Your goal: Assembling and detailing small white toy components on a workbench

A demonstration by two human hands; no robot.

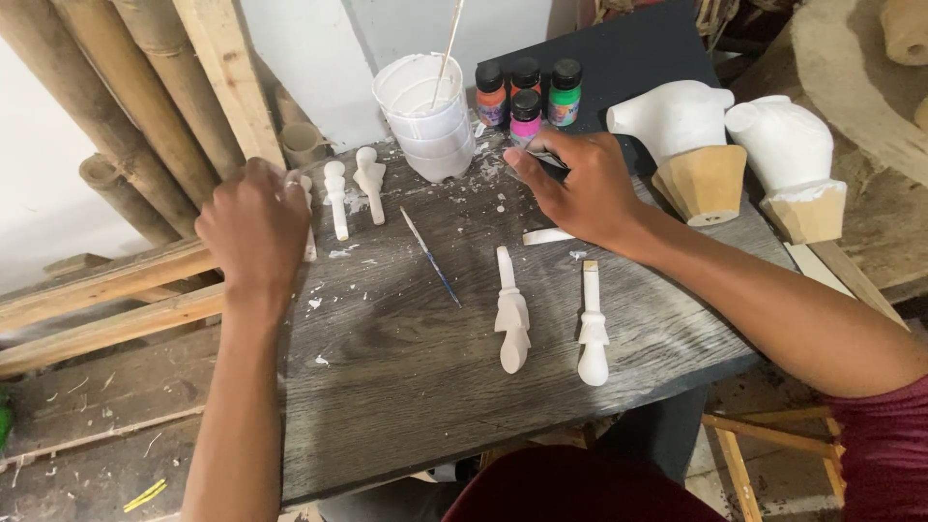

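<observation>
Nearest the camera, two white carved pegs lie on the grey board [406, 387]: one with a flat fin [511, 324], and beside it, apart, one with a ringed neck [592, 327]. Between them and the far edge a thin blue brush [431, 257] lies aslant. At the board's left corner the left hand [253, 230] is curled knuckles-up over a white peg [307, 208] of which only an edge shows; whether the fingers clasp it or just rest on it cannot be told. Just right of that hand two more white pegs [335, 198] [369, 184] lie side by side. The right hand [580, 188] is closed loosely near the far edge, thumb and fingers pinching a small dark thing [551, 162], too hidden to name, right in front of four paint bottles [527, 97]. A white strip [547, 235] lies just beneath its palm. Stacked white cups [425, 116] with a stick stand left of the bottles; two white busts [677, 121] [785, 140] on wooden bases stand to the right.
</observation>
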